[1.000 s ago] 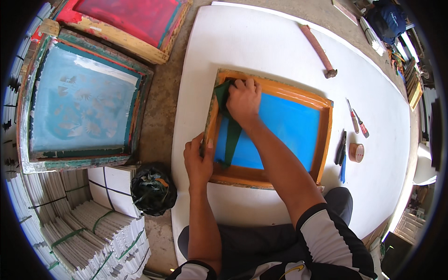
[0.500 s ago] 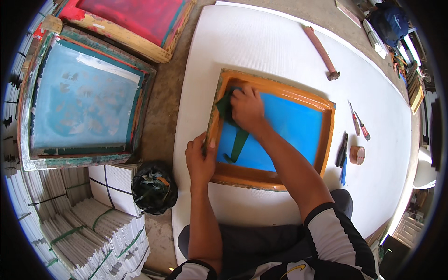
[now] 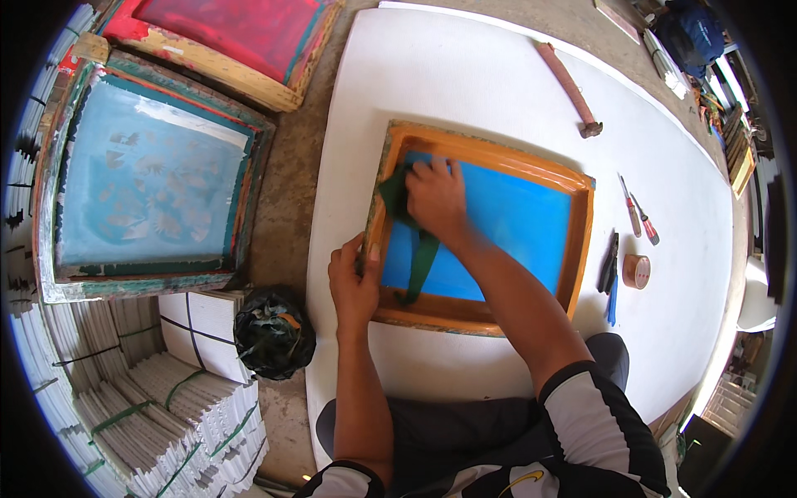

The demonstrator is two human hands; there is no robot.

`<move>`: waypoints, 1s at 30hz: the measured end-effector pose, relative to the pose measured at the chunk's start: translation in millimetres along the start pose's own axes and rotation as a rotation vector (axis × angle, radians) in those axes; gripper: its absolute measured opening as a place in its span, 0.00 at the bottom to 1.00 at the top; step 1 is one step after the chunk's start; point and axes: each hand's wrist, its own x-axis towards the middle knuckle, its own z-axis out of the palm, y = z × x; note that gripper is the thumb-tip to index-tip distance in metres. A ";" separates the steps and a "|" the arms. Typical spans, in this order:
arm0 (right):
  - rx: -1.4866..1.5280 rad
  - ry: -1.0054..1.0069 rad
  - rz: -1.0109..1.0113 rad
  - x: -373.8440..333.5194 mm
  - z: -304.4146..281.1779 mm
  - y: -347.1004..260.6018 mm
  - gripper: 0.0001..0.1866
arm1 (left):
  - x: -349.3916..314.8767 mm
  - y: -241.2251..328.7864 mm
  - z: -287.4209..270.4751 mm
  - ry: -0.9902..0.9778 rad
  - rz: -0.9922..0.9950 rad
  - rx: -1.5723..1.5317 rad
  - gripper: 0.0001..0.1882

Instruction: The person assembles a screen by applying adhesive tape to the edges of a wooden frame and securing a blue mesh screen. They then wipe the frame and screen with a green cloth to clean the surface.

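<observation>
A screen printing frame (image 3: 490,326) with brown wooden sides and a blue mesh (image 3: 523,216) lies on the white board in front of me. My left hand (image 3: 354,282) is closed around its left side near the lower left corner. Inside the frame, toward the upper left, my right hand (image 3: 437,197) is closed on a dark green cloth (image 3: 397,195), pressing it against the mesh. A long strip of that cloth trails down over the mesh to the frame's lower inner edge. The right fingertips are partly hidden in the cloth.
On the white board (image 3: 432,66) lie a hammer (image 3: 569,90), two screwdrivers (image 3: 638,212), pliers (image 3: 610,266) and a brown tape roll (image 3: 637,271). To the left are a pale blue screen (image 3: 154,174), a red screen (image 3: 232,33), a black plastic bag (image 3: 274,332) and bundled white sheets (image 3: 158,407).
My right hand has shifted slightly left and down with the cloth. The trailing strip hangs a little lower. My left hand keeps its hold on the frame.
</observation>
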 end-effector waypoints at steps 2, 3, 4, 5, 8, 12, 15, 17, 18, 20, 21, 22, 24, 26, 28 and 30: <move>-0.013 -0.062 0.058 17.4 4.6 6.2 0.04 | 0.1 -2.1 1.1 0.009 0.004 0.003 0.22; -0.023 -0.092 0.085 21.9 5.4 7.5 0.05 | 0.5 -2.5 1.4 0.004 -0.002 -0.009 0.22; -0.006 -0.100 0.058 20.2 5.7 7.7 0.05 | 1.0 -2.7 1.7 -0.001 -0.008 -0.021 0.22; 0.010 -0.107 0.032 15.4 5.2 8.1 0.05 | 1.5 -2.6 2.2 -0.007 -0.014 -0.033 0.22; 0.058 -0.120 -0.072 -6.4 -3.5 -7.5 0.05 | 1.8 -2.4 1.2 -0.012 -0.014 0.019 0.21; 0.171 -0.169 -0.187 -51.4 -17.4 -37.2 0.06 | 2.3 -10.6 1.3 -0.022 -0.056 -0.097 0.18; 0.301 -0.138 -0.322 -72.9 -28.2 -48.6 0.06 | 2.8 -6.7 0.8 -0.052 -0.149 -0.254 0.17; 0.278 -0.169 -0.307 -70.8 -33.9 -47.8 0.05 | 3.4 -23.1 1.7 -0.028 -0.065 -0.256 0.17; 0.265 -0.188 -0.297 -69.4 -36.0 -46.1 0.05 | 2.7 -22.1 1.1 -0.034 -0.065 -0.256 0.17; 0.180 -0.106 -0.148 -54.0 -22.8 -35.6 0.05 | 3.7 -16.3 -0.5 -0.047 -0.061 -0.255 0.17; 0.140 -0.064 -0.077 -49.1 -16.3 -33.2 0.05 | 4.1 -14.6 -0.9 -0.051 -0.062 -0.248 0.17; 0.174 -0.102 -0.124 -52.2 -14.1 -34.5 0.05 | 4.2 -12.8 -0.5 -0.055 -0.063 -0.241 0.17; 0.239 -0.179 -0.224 -59.1 -16.0 -40.1 0.05 | 4.5 -13.5 0.0 -0.047 -0.055 -0.235 0.17; 0.279 -0.116 -0.289 -68.2 -25.9 -47.4 0.05 | 4.5 -17.7 1.1 -0.022 -0.037 -0.237 0.17; 0.249 -0.087 -0.259 -66.6 -30.1 -44.5 0.04 | 2.8 -11.0 0.3 -0.042 -0.128 -0.335 0.18; 0.158 -0.080 -0.141 -48.1 -22.9 -35.9 0.04 | 2.0 -10.8 0.2 -0.046 -0.137 -0.346 0.18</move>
